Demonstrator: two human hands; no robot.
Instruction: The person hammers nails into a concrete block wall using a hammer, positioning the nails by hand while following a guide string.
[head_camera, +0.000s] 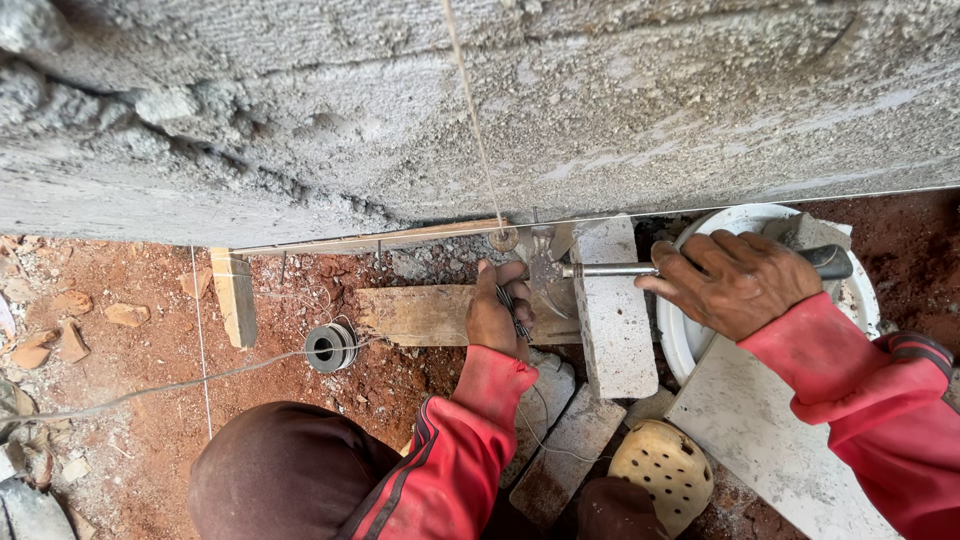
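My right hand (732, 283) grips the handle of a hammer (610, 268), held level, with its metal head near the foot of the grey block wall (480, 110). My left hand (497, 312) rests on a wooden plank (415, 314) and pinches something small and thin, perhaps a nail or wire, just left of the hammer head. A taut string (472, 110) runs down the wall to a small round weight (504, 239) beside the hammer head. Both sleeves are red.
A spool of wire (331, 347) lies on the red soil, with wire trailing left. A white bucket (690, 345), pale stone blocks (612, 320), a yellow perforated slipper (661, 474) and a short wooden stake (233, 296) surround the spot. My knee (280, 470) is at the bottom left.
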